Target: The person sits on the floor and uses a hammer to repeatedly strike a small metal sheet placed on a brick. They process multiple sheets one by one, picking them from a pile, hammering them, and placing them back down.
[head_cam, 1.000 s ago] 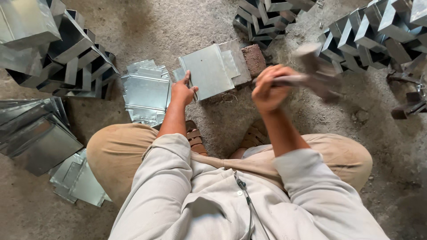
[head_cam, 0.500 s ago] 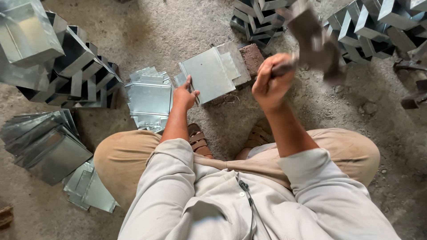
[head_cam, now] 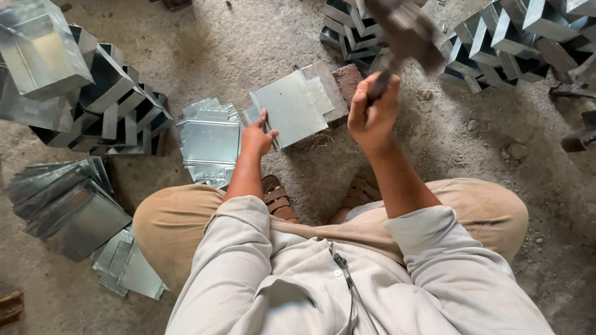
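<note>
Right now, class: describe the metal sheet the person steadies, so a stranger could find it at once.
Start at the squatting person's knees; ahead on the dirt floor lies a brick. The metal sheet rests tilted against it, pinned at its near corner by the left hand. Unlike the stacked folded boxes, it lies single and flat.

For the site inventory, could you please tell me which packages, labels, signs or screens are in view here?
None in view: only bare metal sheets and folded metal boxes on the floor, a left hand on a sheet, and a right hand raising a hammer.
</note>
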